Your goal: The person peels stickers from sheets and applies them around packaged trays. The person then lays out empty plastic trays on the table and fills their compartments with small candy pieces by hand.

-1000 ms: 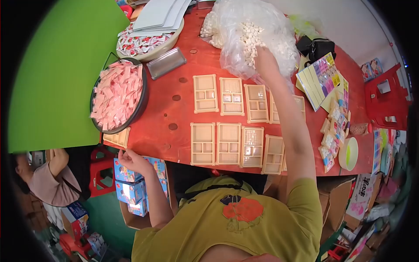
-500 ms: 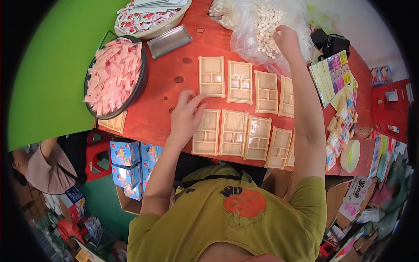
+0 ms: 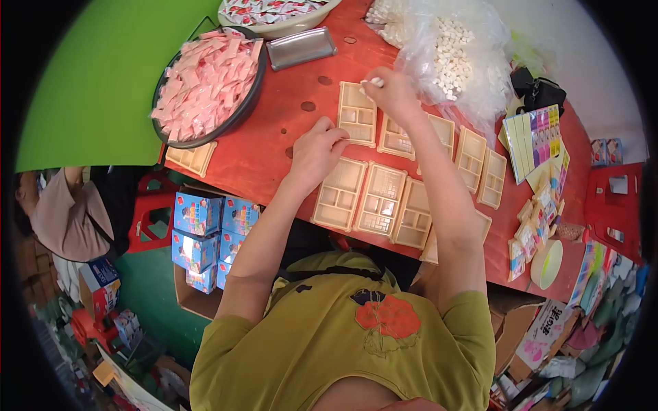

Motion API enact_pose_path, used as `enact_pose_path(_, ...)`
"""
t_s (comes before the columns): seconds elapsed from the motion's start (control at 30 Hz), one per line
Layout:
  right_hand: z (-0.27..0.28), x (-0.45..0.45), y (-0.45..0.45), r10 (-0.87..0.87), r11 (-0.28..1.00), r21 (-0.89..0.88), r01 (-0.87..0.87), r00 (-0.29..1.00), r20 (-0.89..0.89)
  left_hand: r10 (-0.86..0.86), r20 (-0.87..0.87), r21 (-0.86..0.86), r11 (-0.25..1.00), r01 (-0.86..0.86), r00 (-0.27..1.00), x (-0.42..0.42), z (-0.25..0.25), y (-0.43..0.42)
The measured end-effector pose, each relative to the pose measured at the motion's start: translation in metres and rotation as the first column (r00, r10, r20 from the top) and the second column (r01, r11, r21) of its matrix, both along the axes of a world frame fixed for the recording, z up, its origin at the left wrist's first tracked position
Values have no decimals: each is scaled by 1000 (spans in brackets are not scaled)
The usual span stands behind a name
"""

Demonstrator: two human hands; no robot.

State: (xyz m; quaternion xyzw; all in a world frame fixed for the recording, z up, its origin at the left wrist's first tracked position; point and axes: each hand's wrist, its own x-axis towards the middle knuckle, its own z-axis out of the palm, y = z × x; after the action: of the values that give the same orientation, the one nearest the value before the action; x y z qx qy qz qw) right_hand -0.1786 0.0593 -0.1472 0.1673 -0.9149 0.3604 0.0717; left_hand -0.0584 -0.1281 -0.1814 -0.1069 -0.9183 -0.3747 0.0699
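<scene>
Compartment tray (image 3: pixel 357 118) lies end-on to the person, near-left of the clear bag (image 3: pixel 483 61)

Its long axis runs almost straight away from the wearer, one short end towards them and the broadest compartment at the far end. It rests flat on the red table (image 3: pixel 260 164), the leftmost in its row; other trays (image 3: pixel 382 198) stretch along the near side of the bag, their long axes fanning to different slants.

The right forearm slants forward and leftward, crossing over trays on the bag's near side. The right hand (image 3: pixel 393 92) hangs over the tray's far-right corner, left of the bag, fingers pointing left and pinching white pieces (image 3: pixel 374 82).

The left hand (image 3: pixel 317 149), farther from the bag, reaches forward and right, back upward, fingers curled, with fingertips at the tray's left edge; whether they grip it, I cannot tell.
</scene>
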Motion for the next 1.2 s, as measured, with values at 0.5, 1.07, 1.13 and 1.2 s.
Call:
enact_pose_path(0.5,-4,19,-5,207,966,139,-220,973,101,-80,-15,76,994,81,997,1,-2,-14)
enact_pose_path(1.07,-9,-37,1,25,989,148,-24,1000,-4,-111,103,56,993,106,988,2,11,-16)
enact_pose_path(1.13,-34,-49,-2,25,972,235,-3,995,-93,-122,131,82,990,112,984,1,13,-16)
enact_pose_path(1.2,-31,-53,-8,34,949,315,25,983,-183,-130,156,106,988,114,979,-1,15,-19)
